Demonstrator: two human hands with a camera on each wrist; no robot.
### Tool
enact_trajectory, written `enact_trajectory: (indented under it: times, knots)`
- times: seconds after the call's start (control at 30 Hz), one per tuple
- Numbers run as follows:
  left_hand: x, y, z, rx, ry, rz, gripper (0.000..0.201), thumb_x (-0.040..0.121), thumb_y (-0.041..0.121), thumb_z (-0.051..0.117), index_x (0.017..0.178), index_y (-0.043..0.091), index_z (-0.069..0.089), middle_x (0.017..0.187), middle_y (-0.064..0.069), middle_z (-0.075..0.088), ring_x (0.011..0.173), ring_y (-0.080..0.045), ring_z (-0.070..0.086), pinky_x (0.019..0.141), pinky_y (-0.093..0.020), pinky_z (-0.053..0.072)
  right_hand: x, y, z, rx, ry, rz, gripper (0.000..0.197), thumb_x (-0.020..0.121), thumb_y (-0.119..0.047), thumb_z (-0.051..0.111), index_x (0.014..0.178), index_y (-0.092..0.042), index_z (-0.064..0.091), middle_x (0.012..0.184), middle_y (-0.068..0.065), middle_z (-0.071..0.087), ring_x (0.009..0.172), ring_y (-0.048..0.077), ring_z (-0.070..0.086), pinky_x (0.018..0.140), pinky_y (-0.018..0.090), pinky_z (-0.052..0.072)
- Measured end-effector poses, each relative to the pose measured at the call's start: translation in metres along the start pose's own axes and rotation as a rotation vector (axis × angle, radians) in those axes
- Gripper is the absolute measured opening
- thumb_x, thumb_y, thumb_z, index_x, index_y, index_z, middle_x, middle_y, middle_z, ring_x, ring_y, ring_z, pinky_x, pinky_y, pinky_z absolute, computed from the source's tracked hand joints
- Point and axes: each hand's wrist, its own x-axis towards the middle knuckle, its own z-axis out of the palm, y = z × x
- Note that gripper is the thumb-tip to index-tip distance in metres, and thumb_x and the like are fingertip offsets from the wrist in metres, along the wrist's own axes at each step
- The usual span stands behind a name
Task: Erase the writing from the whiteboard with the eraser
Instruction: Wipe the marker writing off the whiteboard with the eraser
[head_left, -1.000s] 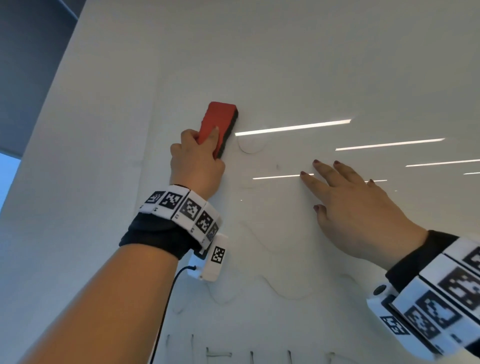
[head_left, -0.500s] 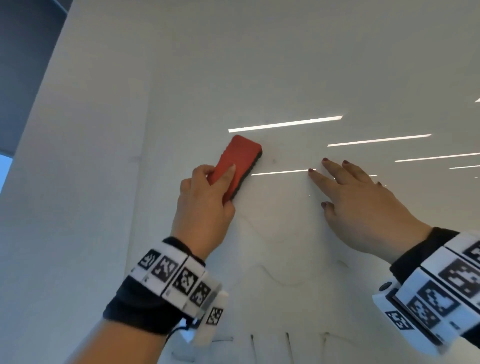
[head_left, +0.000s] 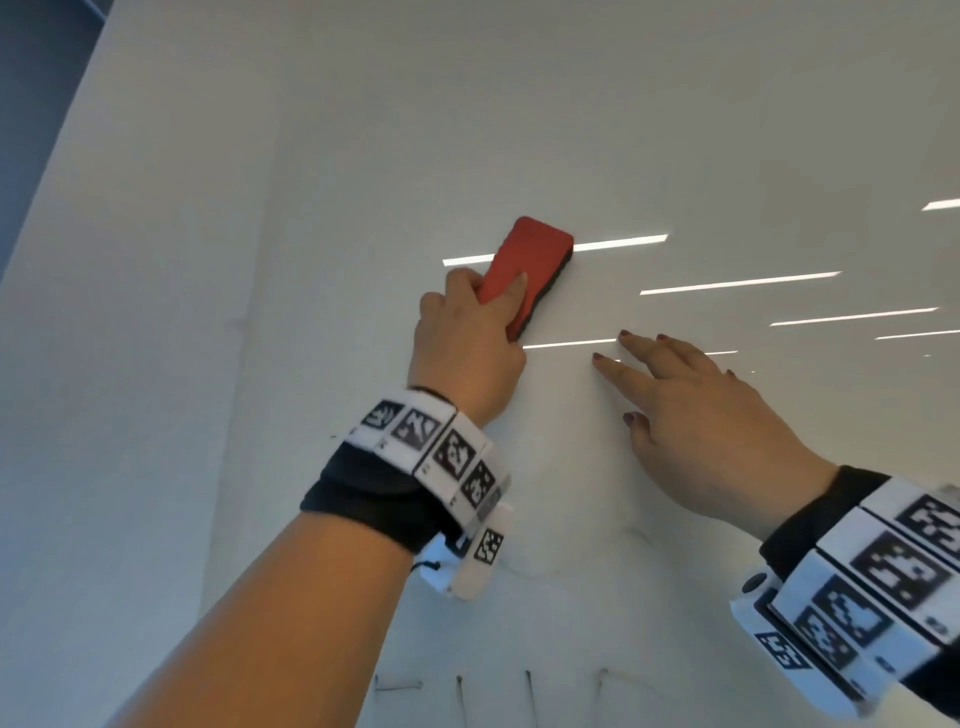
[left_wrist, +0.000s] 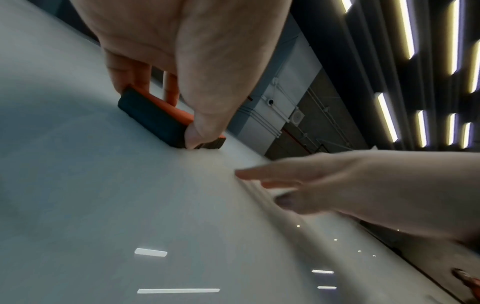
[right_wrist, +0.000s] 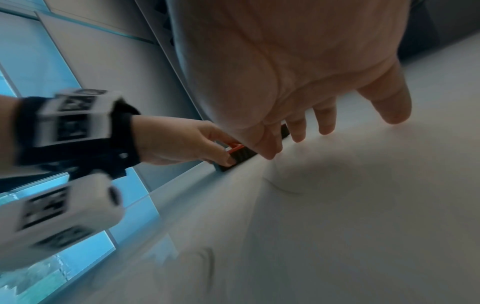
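My left hand grips a red eraser with a black felt pad and holds it flat against the whiteboard, tilted up to the right. In the left wrist view the thumb and fingers clamp the eraser by its long sides. My right hand lies to the right of it, fingers straight and spread, resting on the board. Faint dark strokes of writing remain low on the board, and a thin curved line runs between my wrists.
The board's left edge borders a dark wall. Ceiling lights reflect as bright streaks on the glossy surface right of the eraser. Windows show beyond the board in the right wrist view.
My left hand has swept the eraser rightward across the board, first down, then back up. The faint curve and speck near it are gone. My right hand has stayed resting on the board.
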Motion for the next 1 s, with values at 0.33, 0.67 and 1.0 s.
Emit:
enact_trajectory:
  times: [0.33, 0.67, 1.0]
  knots:
    - [-0.061, -0.007, 0.002, 0.03, 0.002, -0.085, 0.06, 0.091, 0.03, 0.05, 0.146, 0.034, 0.026, 0.14, -0.008, 0.027, 0.112, -0.03, 0.036, 0.094, -0.033, 0.037, -0.006, 0.023, -0.006, 0.029, -0.042, -0.014, 0.057, 0.099, -0.029, 0.032, 0.151, -0.038, 0.009, 0.159, -0.012, -0.004, 0.146, 0.016, -0.004, 0.115, 0.05, 0.02]
    - [0.044, -0.022, -0.025, 0.067, -0.017, -0.217, 0.06, 0.092, 0.026, 0.051, 0.146, 0.035, 0.027, 0.141, -0.009, 0.026, 0.119, -0.034, 0.034, 0.095, -0.038, 0.037, -0.008, 0.03, -0.009, 0.025, -0.058, -0.019, 0.057, 0.1, -0.029, 0.03, 0.151, -0.038, 0.007, 0.159, -0.012, -0.007, 0.146, 0.016, -0.006, 0.116, 0.051, 0.017]
    - [0.032, -0.058, -0.033, 0.14, 0.002, -0.454, 0.065, 0.09, 0.029, 0.052, 0.148, 0.032, 0.024, 0.134, -0.014, 0.029, 0.114, -0.038, 0.039, 0.094, -0.041, 0.037, -0.006, 0.027, -0.007, 0.018, -0.048, -0.004, 0.058, 0.1, -0.031, 0.029, 0.151, -0.038, 0.004, 0.158, -0.012, -0.008, 0.146, 0.016, -0.007, 0.116, 0.051, 0.017]
